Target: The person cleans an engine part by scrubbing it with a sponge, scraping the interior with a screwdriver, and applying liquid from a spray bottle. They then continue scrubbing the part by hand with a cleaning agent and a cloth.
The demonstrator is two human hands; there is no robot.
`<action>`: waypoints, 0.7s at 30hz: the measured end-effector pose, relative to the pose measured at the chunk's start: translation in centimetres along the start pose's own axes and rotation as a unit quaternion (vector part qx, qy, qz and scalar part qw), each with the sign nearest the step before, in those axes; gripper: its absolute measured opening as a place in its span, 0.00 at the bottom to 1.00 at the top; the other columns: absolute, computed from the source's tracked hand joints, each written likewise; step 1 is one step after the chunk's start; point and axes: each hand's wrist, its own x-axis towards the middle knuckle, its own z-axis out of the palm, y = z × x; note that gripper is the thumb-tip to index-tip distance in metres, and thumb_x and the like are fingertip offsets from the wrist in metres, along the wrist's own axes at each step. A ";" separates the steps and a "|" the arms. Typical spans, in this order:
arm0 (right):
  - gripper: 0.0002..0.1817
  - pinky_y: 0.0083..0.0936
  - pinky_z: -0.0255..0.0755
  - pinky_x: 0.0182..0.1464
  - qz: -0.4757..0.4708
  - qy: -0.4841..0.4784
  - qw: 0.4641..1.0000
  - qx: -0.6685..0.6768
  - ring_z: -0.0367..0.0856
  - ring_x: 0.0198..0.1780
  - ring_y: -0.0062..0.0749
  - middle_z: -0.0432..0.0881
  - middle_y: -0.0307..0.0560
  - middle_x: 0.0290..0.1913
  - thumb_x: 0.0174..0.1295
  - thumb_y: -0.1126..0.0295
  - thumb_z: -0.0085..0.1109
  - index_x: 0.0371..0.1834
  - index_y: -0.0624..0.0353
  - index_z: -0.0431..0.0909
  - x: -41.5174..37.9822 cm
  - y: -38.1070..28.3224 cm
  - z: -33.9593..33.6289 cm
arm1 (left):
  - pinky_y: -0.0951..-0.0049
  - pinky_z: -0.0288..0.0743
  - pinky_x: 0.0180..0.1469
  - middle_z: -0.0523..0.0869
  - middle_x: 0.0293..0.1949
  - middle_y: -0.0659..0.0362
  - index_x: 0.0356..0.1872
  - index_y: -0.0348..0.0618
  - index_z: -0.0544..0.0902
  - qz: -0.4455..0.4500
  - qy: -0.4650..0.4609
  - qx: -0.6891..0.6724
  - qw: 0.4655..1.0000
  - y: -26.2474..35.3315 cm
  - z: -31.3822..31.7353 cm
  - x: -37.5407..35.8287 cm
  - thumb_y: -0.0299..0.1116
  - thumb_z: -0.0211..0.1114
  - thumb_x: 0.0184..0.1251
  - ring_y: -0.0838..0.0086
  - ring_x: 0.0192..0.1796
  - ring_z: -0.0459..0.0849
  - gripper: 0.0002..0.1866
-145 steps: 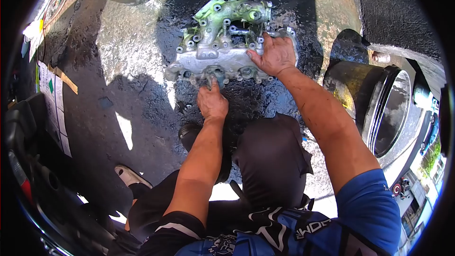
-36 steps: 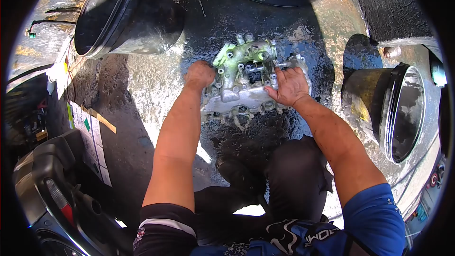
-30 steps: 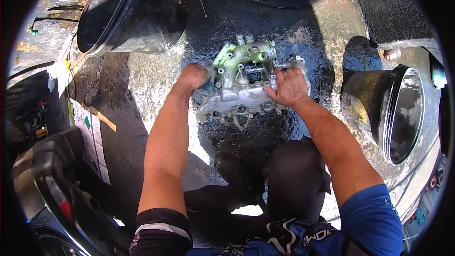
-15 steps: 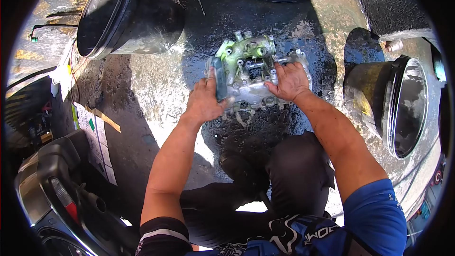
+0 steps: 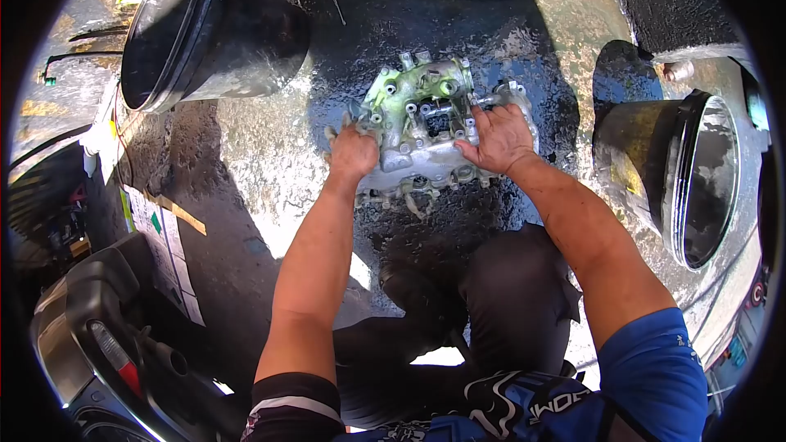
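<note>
The silver-grey, green-tinged metal casting [image 5: 422,157] lay on the dark, wet floor [image 5: 385,37], its right end best kept firmly braced beneath the spread right hand [image 5: 499,139], while the grip of the left hand [image 5: 354,152], at its left end, could not be told.

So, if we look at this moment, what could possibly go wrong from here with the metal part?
First, the metal casting sits on dark, wet-looking ground; it might slide if the left hand, at its left edge, pushes harder than the right hand can resist. Second, both hands are bare, so the casting's raised bosses could scrape them if one slips.
</note>
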 end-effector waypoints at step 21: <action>0.46 0.41 0.60 0.67 -0.011 0.031 0.999 0.005 0.80 0.53 0.38 0.88 0.47 0.44 0.70 0.31 0.45 0.70 0.67 0.76 0.4 0.7 0.1 | 0.44 0.46 0.84 0.72 0.77 0.53 0.81 0.52 0.65 0.238 -0.002 0.074 0.968 3.8 -1.5 3.8 0.34 0.61 0.70 0.54 0.84 0.57 0.36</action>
